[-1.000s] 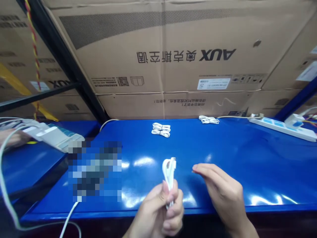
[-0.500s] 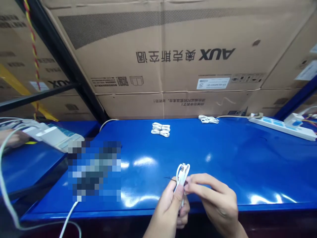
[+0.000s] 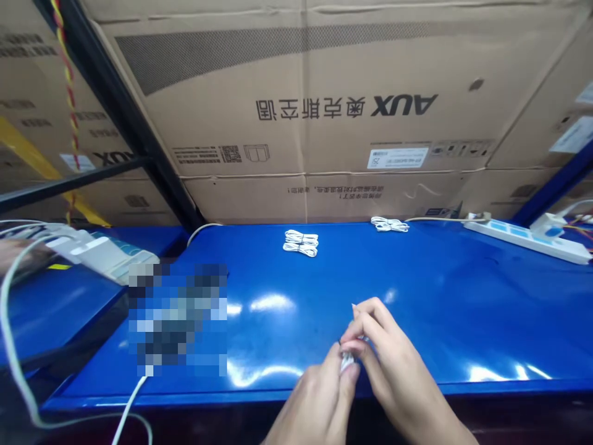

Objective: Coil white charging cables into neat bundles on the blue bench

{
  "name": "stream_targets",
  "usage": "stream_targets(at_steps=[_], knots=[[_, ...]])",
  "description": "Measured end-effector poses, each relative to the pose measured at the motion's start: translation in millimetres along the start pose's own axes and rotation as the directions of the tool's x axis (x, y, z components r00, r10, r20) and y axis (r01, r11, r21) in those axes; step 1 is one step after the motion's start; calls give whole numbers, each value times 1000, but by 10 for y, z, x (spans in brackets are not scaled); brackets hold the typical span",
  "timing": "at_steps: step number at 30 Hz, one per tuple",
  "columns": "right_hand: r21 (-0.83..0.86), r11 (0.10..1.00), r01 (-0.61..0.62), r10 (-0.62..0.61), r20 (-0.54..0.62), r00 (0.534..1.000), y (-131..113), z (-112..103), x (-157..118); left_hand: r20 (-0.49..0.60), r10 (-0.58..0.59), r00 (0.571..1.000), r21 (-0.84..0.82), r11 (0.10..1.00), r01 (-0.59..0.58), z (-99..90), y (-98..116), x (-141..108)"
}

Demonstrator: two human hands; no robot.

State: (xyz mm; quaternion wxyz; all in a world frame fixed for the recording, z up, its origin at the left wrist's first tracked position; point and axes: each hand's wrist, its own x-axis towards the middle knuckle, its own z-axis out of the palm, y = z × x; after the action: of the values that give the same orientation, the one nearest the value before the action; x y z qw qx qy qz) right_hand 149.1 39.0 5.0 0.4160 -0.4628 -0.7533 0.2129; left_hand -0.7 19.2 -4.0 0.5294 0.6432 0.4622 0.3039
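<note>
Well, my left hand (image 3: pixel 319 405) and my right hand (image 3: pixel 399 371) are close together at the front edge of the bench, at 6 o'clock. The fingers (image 3: pixel 373 321) of both hands curl in and pinch a thin white cable (image 3: pixel 347 361). Only a small white bit of it shows between them, so I cannot tell how it is folded.

The shiny blue bench (image 3: pixel 430 309) spreads out ahead of me. At 12 o'clock lie two small bunches of looped white cable (image 3: pixel 300 243), one just behind the other. At 1 o'clock, near the back edge, lies one more white cable bunch (image 3: pixel 390 224). At 2 o'clock sits a long white power strip (image 3: pixel 523 242). At 10 o'clock, another person's hand (image 3: pixel 18 254) is near a white and teal box (image 3: pixel 109 256). A long loose white wire (image 3: pixel 130 411) drops over the bench edge at 7 o'clock. Behind the bench stands a big brown cardboard box (image 3: pixel 301 80) with upside-down print.
</note>
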Motion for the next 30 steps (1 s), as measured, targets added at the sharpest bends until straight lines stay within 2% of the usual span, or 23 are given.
stream_targets(at_steps=[4,7,10,12,14,16,20,23,25,27,30], knots=[[53,997,-53,55,-39,998,-14,-2,-55,-38,47,998,148,988,-41,14,45,13],[74,997,-36,41,-73,996,24,-16,-65,-66,77,995,177,982,-64,8,42,31],[54,996,74,-70,-81,994,104,-70,-84,-90,125,988,137,984,-112,-14,26,23],[3,984,176,-176,5,984,162,-133,-104,-104,140,985,117,985,-128,-46,31,7],[-51,962,267,-260,113,959,206,-204,-123,-94,104,990,113,989,-93,-95,52,-3],[-95,942,322,-301,185,935,227,-261,-137,-41,18,999,98,995,-14,-154,79,-4],[-188,927,326,-286,209,935,230,-280,-167,46,-116,992,40,993,114,-232,113,12],[-206,928,309,-271,194,943,232,-232,-189,5,-142,990,44,989,141,-202,99,10],[-193,939,284,-250,183,951,237,-194,-198,-87,-102,991,46,993,106,-151,71,7],[-176,954,241,-214,157,964,248,-154,-203,-157,10,988,84,996,4,-100,37,13],[-129,975,181,-166,120,979,285,-75,-205,-143,188,972,261,954,-146,-58,-18,41]])
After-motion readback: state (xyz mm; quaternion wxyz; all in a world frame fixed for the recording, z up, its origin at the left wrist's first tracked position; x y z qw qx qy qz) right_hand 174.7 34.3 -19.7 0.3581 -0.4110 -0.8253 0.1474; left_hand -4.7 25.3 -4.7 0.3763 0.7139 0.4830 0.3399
